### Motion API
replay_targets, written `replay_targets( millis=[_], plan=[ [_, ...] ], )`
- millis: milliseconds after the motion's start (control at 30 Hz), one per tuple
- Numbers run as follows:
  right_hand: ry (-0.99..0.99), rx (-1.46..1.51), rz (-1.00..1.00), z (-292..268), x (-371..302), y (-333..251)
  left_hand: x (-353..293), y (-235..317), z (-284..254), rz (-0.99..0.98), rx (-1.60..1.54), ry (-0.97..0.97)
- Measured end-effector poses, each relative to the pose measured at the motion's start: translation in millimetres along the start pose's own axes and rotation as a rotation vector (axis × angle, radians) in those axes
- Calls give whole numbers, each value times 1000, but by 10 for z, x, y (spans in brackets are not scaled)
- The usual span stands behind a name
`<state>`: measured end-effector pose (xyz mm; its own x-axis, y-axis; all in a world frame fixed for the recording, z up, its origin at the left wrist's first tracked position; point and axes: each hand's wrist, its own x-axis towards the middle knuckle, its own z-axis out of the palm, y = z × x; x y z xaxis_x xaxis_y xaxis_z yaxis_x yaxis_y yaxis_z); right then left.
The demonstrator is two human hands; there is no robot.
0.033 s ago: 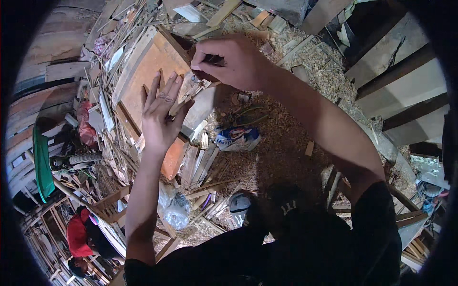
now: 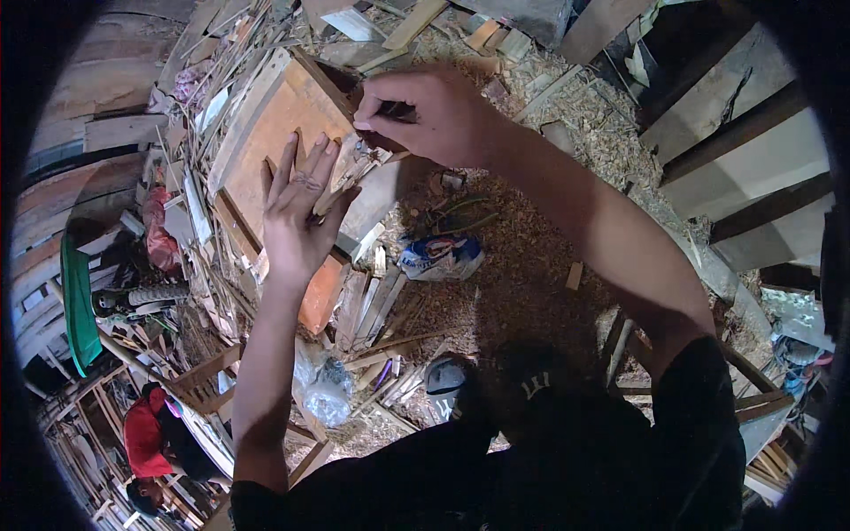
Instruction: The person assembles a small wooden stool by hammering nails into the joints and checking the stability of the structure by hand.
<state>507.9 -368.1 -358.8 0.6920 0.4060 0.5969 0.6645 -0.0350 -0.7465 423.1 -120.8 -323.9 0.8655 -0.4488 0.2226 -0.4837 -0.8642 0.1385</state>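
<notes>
An orange-brown wooden box (image 2: 266, 133) with a raised rim stands tilted among the scraps in front of me. My left hand (image 2: 299, 212) lies flat against its lower right edge, fingers spread, over a bundle of thin pale wood strips (image 2: 354, 173). My right hand (image 2: 438, 111) is at the box's upper right corner, with its fingers pinched on a small dark object (image 2: 398, 111) that is too small to identify. Both forearms reach up from my dark-clothed body at the bottom.
Sawdust and wood offcuts cover the ground. A blue and white bag (image 2: 440, 257) lies right of the box and a clear plastic bag (image 2: 323, 394) lies below it. A person in red (image 2: 146, 434) crouches at lower left. Heavy timber beams (image 2: 761, 159) stand at right.
</notes>
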Motion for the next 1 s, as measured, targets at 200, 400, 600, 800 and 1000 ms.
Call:
replay_targets(
  millis=[200, 400, 600, 800, 1000],
  plan=[
    [-56, -4, 4, 27, 38, 44, -13, 6, -22, -4, 6, -7],
    [-85, -63, -81, -12, 91, 25, -2, 5, -18, -9, 9, -8],
    [-139, -89, -55, -29, 92, -24, -23, -12, 17, 16, 26, -9],
    [-161, -77, -86, -9, 141, -11, -26, 2, 5, 11, 4, 14],
    [-168, 9, -127, -26, 181, -30, -25, 24, -29, 4, -8, 4]
  ],
)
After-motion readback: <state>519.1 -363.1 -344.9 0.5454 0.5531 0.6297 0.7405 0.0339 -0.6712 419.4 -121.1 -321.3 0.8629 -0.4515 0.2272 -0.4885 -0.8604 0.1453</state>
